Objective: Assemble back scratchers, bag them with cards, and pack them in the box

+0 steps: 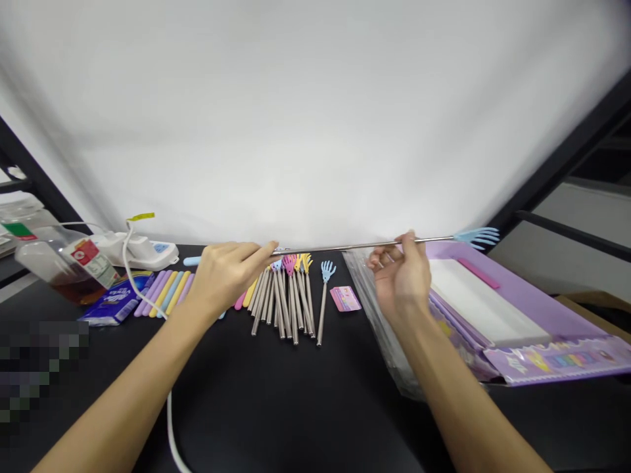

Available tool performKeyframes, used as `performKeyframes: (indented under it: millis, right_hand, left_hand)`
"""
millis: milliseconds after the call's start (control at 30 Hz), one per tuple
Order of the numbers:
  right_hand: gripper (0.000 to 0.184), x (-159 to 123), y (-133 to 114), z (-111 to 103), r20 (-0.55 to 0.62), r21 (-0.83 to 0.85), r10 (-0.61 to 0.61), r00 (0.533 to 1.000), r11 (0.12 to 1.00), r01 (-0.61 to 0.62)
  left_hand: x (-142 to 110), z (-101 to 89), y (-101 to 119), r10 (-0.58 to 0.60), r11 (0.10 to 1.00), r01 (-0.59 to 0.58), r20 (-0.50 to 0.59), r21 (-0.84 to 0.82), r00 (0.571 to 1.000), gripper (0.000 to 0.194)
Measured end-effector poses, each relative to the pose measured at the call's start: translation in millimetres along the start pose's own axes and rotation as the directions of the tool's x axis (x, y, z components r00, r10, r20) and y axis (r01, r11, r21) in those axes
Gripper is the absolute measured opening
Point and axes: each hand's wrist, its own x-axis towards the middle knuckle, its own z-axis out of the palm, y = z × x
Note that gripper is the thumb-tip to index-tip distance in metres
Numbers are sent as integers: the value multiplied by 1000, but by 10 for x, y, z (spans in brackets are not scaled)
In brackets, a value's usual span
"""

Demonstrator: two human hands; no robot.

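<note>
A back scratcher (340, 248) with a long thin metal rod and a light blue hand-shaped head stretches level between my hands above the table. My left hand (221, 272) is closed around its left part, and a light blue handle end pokes out beyond the fist. With thumb and fingers, my right hand (404, 272) pinches the rod near the blue head. Below lie several shorter back scratchers (286, 295) in a pile, with pink, yellow and blue heads. One blue-headed back scratcher (322, 309) lies apart, beside a small stack of pink cards (346, 299).
Several pastel handles (165, 292) lie at left near a blue tissue pack (118, 299), a bottle of brown liquid (69, 269) and a white power strip (142, 249). A white cable (172, 427) crosses the table. Clear plastic film (389, 348) and an open purple box (557, 309) are at right.
</note>
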Motion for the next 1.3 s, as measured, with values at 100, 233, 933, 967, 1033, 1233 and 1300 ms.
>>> performKeyframes:
  millis: [100, 233, 933, 967, 1033, 1233, 1300]
  right_hand:
    - [39, -189, 119, 114, 224, -57, 186, 957, 982, -178]
    - [36, -213, 111, 151, 221, -75, 219, 951, 975, -207]
    - [42, 130, -31, -27, -114, 45, 29, 993, 999, -24]
    - [43, 120, -16, -27, -93, 44, 62, 994, 997, -58]
    - [44, 38, 51, 8, 5, 20, 161, 987, 987, -162]
    - [40, -206, 209, 141, 235, -138, 234, 943, 969, -206]
    - [40, -212, 198, 160, 181, -140, 137, 974, 984, -112]
  left_hand:
    - [57, 25, 144, 30, 1000, -29, 26, -11, 999, 22]
    - [57, 45, 205, -19, 1000, 20, 32, -16, 999, 22]
    - [-41, 54, 26, -78, 995, 79, 5, -60, 997, 14]
    - [-29, 52, 42, -76, 996, 75, -6, -56, 997, 14]
    - [8, 43, 111, -72, 996, 71, -34, -46, 997, 15]
    - [75, 26, 262, -23, 997, 20, -34, -76, 999, 16]
    - [79, 31, 262, -22, 995, 18, -34, -93, 999, 15]
